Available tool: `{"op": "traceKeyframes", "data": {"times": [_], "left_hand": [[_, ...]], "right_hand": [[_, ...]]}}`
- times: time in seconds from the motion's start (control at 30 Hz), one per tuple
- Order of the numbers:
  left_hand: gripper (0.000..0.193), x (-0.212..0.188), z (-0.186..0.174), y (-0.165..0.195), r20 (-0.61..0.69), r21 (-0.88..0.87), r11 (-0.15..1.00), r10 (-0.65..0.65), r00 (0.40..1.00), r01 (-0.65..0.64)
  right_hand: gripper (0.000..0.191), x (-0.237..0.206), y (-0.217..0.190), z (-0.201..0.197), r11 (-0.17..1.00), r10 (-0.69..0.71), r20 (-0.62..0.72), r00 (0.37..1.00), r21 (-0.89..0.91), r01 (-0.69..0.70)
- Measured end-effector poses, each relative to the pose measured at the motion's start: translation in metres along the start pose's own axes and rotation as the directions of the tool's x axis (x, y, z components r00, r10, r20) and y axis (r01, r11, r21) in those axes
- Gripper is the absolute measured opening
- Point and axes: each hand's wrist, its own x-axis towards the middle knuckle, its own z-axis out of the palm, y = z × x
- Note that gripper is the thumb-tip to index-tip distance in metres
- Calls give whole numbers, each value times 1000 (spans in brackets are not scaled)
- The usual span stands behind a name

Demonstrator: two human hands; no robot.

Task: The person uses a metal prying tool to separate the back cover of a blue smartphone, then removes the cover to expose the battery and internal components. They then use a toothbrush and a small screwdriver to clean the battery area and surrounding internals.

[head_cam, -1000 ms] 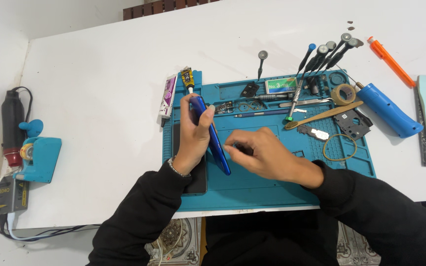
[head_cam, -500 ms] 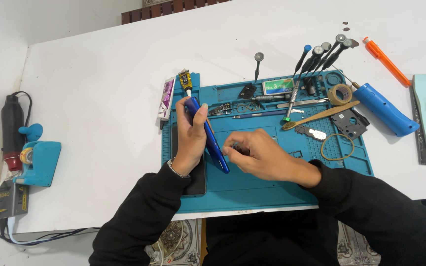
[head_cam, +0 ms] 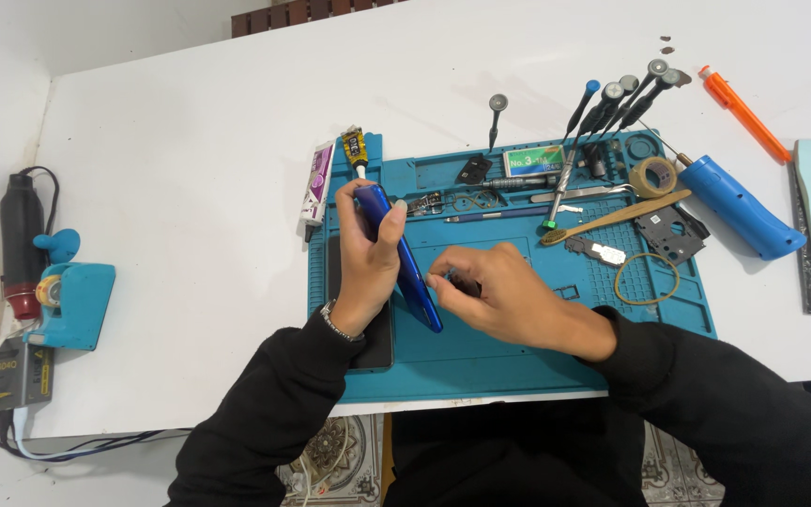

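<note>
My left hand [head_cam: 365,263] grips a blue phone [head_cam: 407,263] that stands on its long edge over the teal work mat [head_cam: 518,357]. My right hand [head_cam: 499,296] rests on the mat just right of the phone, with its fingertips pinched against the phone's lower side. Whatever small thing sits between those fingertips is hidden. A dark flat panel [head_cam: 373,343] lies on the mat under my left wrist.
Several screwdrivers [head_cam: 612,99], tweezers [head_cam: 579,192], a tape roll [head_cam: 654,176], a wooden brush [head_cam: 612,218], a rubber band [head_cam: 648,277] and small black parts lie at the mat's far end. A blue tool [head_cam: 739,208] and orange knife [head_cam: 743,113] lie right. A hot-air tool in a blue stand [head_cam: 58,291] sits left.
The hands and the phone have hardly moved. The view has shifted slightly.
</note>
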Motion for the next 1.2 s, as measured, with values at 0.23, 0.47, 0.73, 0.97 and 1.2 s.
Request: {"op": "traceKeyframes", "data": {"times": [0.23,0.47,0.73,0.97,1.2], "left_hand": [[49,1,0,-2,12,-13,1000,-9,1000,9],[49,1,-1,-3,15,-12,1000,-9,1000,9],[48,-1,0,1,34,10,1000,21,999,-21],[62,-6,-2,7,149,-7,996,94,984,-94],[72,-5,-2,5,242,-65,989,146,959,-134]], "right_hand": [[17,2,3,-2,996,50,62,997,64,-54],[19,4,4,-3,996,56,96,994,68,-63],[17,2,3,-1,1000,12,29,1000,11,-12],[14,-1,2,-1,993,-114,-20,993,9,114],[13,-3,2,0,983,-181,-26,983,10,181]]}}
